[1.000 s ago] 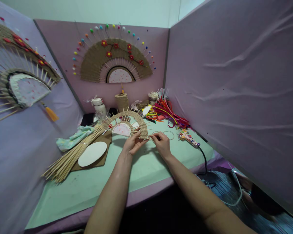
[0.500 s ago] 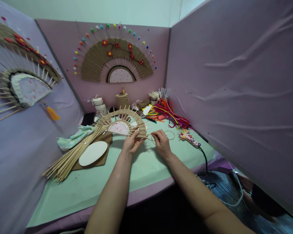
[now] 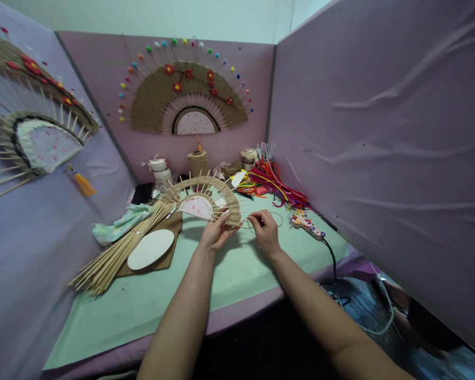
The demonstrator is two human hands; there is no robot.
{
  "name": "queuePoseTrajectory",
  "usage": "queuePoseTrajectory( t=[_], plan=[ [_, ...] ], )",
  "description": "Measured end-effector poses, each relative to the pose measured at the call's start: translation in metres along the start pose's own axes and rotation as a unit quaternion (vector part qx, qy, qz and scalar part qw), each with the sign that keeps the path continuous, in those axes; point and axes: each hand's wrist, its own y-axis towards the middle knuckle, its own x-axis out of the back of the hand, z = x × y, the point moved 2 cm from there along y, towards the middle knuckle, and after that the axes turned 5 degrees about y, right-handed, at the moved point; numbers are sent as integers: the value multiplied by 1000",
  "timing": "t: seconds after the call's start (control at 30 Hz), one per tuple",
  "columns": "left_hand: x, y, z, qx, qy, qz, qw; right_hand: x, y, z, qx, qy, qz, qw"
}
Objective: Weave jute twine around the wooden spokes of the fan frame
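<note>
A half-made fan (image 3: 206,195) of wooden skewers, woven with jute twine around a pink dotted centre, stands tilted on the green table top (image 3: 237,269). My left hand (image 3: 216,232) grips its lower right edge, fingers pinched on the woven band. My right hand (image 3: 266,229) is closed just to the right, pinching a strand of jute twine (image 3: 277,216) that loops over the table beside the fan.
A bundle of skewers (image 3: 114,253) and a white oval card (image 3: 150,249) on brown board lie at left. A twine spool (image 3: 198,161), a white bottle (image 3: 161,173), coloured pipe cleaners (image 3: 275,184) and a patterned glue gun (image 3: 306,224) sit behind and right. Finished fans hang on the purple walls.
The fan has tilted slightly, and my right hand has shifted a little right with the twine. My left hand keeps its grip.
</note>
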Motion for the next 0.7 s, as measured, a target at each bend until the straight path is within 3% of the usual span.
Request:
queuePoseTrajectory(
  t=[0.7],
  plan=[
    [-9,-8,8,99,11,64,993,-1,2,-13,-91,62,-2,994]
  ],
)
